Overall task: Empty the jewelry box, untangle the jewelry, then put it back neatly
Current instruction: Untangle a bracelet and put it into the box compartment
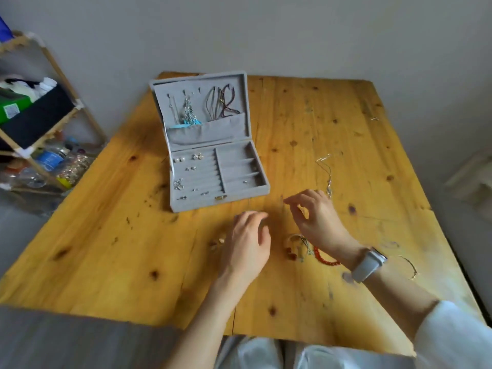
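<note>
The grey jewelry box (186, 206) stands open on the wooden table (106, 235), its lid upright. Several necklaces (223, 102) hang inside the lid, and small earrings (197, 156) sit in the ring rows. My left hand (247, 243) hovers in front of the box with its fingers curled down and nothing visible in it. My right hand (314, 219) is beside it, fingers apart in a loose curve, also holding nothing I can see. A tangle of silver and red pieces (294, 249) and a red bead bracelet (323, 259) lie under my right wrist. A silver necklace (327, 171) lies beyond my right hand.
A small gold piece (221, 239) lies left of my left hand. A thin gold chain (410, 265) rests near the table's right edge. At the far left, a wooden shelf (53, 62) holds bottles (50, 158). The wall is close behind the table.
</note>
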{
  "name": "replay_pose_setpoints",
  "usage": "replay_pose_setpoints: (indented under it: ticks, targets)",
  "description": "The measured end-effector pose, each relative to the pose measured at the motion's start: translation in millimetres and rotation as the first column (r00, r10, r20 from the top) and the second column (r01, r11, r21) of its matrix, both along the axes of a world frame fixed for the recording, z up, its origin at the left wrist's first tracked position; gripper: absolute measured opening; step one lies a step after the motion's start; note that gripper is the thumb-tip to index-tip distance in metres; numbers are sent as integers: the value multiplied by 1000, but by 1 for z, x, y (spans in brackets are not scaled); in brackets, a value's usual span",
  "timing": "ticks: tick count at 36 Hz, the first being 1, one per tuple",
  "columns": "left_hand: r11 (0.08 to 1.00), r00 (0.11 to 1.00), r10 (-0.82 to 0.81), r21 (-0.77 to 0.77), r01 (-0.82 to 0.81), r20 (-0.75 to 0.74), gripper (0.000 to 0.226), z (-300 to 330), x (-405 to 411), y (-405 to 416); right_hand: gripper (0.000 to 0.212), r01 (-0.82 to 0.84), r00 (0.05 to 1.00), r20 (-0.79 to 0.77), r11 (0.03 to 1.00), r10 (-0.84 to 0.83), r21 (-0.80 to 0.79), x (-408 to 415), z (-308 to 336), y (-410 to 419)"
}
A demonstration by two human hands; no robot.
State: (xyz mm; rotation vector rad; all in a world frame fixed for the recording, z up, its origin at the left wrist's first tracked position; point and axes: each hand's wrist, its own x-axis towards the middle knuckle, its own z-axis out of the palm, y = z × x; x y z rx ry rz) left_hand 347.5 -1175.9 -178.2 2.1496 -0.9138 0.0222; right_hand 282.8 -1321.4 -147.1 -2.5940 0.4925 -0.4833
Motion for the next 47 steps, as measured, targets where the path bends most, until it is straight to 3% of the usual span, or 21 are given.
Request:
replay_pose_setpoints:
  ticks: [5,12,17,21,25,29,31,33,35,38,42,47]
  targets:
    - [990,996,-30,138,18,85,31,-23,-31,8,31,25,972,-226,991,-55,-134,-38,-27,7]
    - [973,989,-37,229,4,141,34,-26,-31,7,18,20,984,-170,976,-58,-215,-44,-35,11]
    - [980,992,-24,197,-2,128,32,-26,-30,7,11,-66,998,-1,996,66,57,-31,-12,7]
    - [983,991,-33,181,10,129,28,-25,-29,7,11,-86,980,195,980,51,177,6,17,2]
    - [965,975,-105,258,52,196,30,-21,-20,8,15,-87,973,228,968,32,237,62,36,-2]
    - [934,974,-181,332,127,137,35,-19,-8,10,14,-64,964,263,928,-37,367,119,46,-4]
    - [930,974,-195,338,146,116,35,-19,-7,10,13,-59,958,273,872,-88,487,144,46,-5]
    - [931,976,-193,332,151,98,34,-20,-7,11,13,-34,953,249,757,-172,653,164,40,-9]
    - [935,977,-186,324,143,108,34,-22,-7,11,15,53,967,135,691,-214,721,179,30,-15]
    - [940,977,-181,310,140,108,34,-21,-7,12,30,190,978,-46,790,-201,583,186,12,-25]
    - [944,976,-183,297,140,121,34,-20,-7,13,36,148,983,43,906,-180,397,166,15,-26]
    - [971,991,-121,214,105,62,26,-13,-14,2,27,15,998,46,930,-35,367,104,21,-35]
